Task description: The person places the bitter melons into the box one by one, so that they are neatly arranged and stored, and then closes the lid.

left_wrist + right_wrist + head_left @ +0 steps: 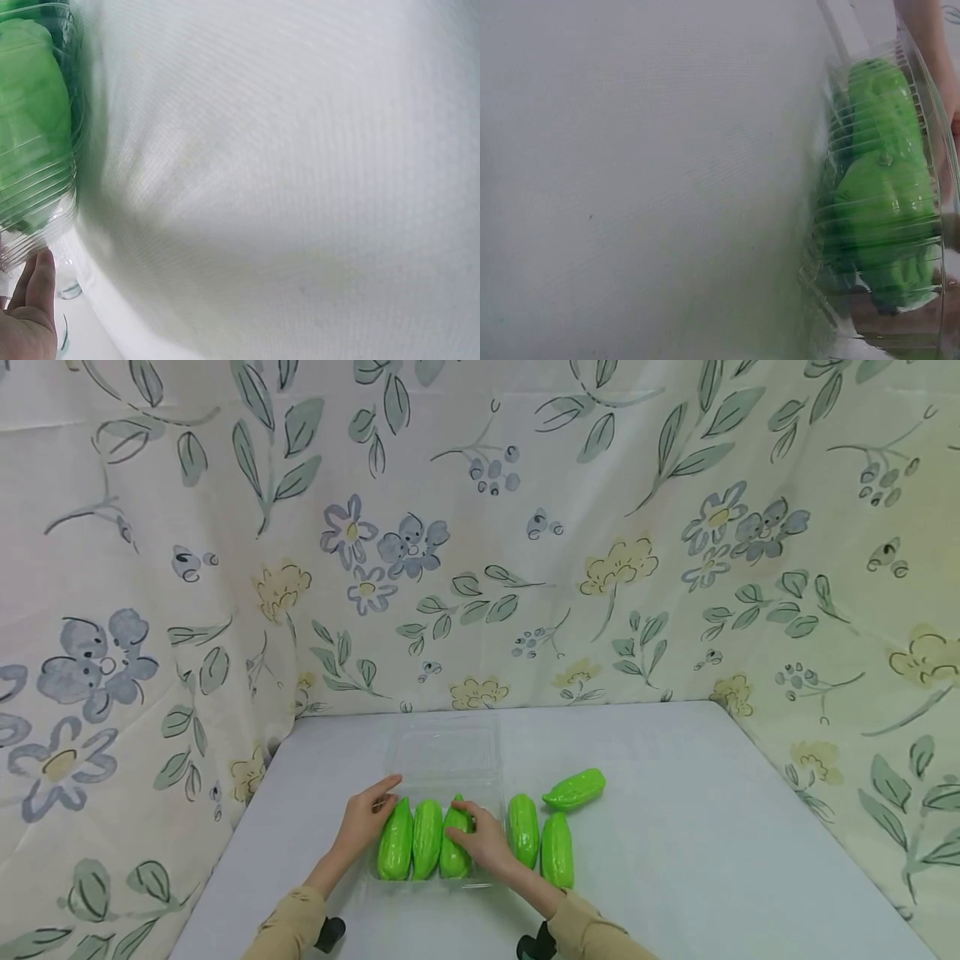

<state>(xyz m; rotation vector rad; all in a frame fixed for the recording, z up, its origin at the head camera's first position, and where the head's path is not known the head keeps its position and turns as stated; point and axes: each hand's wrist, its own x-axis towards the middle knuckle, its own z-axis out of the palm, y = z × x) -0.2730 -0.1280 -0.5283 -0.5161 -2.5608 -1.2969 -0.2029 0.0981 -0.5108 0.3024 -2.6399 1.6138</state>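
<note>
A clear plastic clamshell box [480,882] lies on the table with its lid [442,756] folded back, away from me. Three bright green, ridged bitter melons sit side by side in it: the left one [395,847], the middle one [427,839] and the right one [454,852]. My right hand [483,842] grips the right melon from above, thumb on its near part and fingers toward its tip. At the box's far left corner is my left hand [366,814], its extended fingers [41,281] against the ribbed side wall in the left wrist view.
Right of the box, two more bitter melons stand lengthwise, one [522,831] close to its side and one [557,852] nearer me. Another melon [576,789] lies slantwise behind them. The white table [675,827] ends at a floral curtain [480,568] at the back and sides.
</note>
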